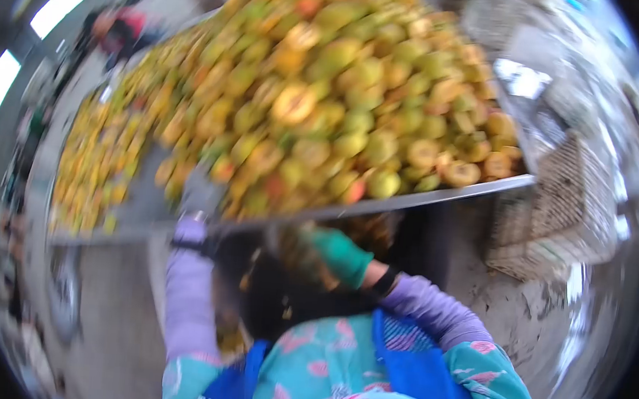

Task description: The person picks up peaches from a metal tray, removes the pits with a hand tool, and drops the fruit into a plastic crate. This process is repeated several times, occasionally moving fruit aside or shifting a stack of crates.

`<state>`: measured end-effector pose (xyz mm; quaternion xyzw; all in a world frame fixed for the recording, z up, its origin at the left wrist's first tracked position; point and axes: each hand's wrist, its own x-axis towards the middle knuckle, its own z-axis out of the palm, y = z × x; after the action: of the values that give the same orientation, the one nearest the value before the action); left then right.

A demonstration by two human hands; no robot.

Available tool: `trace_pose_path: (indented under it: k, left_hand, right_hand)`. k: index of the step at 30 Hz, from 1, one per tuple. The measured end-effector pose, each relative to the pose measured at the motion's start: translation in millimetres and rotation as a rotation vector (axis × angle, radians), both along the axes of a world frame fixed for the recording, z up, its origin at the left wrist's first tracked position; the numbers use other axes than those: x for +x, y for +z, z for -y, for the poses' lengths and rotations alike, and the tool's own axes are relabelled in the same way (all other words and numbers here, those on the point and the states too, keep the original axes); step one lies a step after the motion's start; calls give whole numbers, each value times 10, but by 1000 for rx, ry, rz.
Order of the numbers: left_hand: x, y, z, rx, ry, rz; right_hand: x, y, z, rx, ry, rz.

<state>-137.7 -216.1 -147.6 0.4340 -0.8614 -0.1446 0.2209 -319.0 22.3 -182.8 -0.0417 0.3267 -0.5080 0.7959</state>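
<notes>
A large heap of yellow-green fruit [354, 138], many of them halved and looking like peaches, covers a metal-edged table [455, 192]. My left hand [200, 192], in a grey glove, reaches over the near rim beside the fruit, close to a bare grey patch. Its fingers are smeared by motion. Lower and to the right, my right hand [337, 255] wears a green glove and is in front of the table, below its rim. Its blurred fingers overlap a brownish, fruit-coloured patch, and I cannot tell whether they hold anything.
A pale plastic crate [555, 214] stands on the floor at the right end of the table. Smaller yellow pieces [93, 170] are spread over the table's left part. Another person [123, 30] is at the far left side. Scraps lie on the floor below.
</notes>
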Motion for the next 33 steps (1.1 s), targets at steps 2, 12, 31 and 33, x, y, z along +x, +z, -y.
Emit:
trace_pose_path:
  k: [2,12,31,33]
  left_hand:
    - [35,-39,-79,119,129,-11]
    - [-65,384,-387,859,127,-919]
    - [-425,68,-1282,436,-134,-705]
    - [-422,48,-1281,753,-109,-993]
  right_hand:
    - [-16,189,23,-77,-19,-290]
    - [-108,364,256,-167,-141,-576]
    - [9,278,90,-594,-111,-1658]
    - [-30,287,112,-638,-135,-1605]
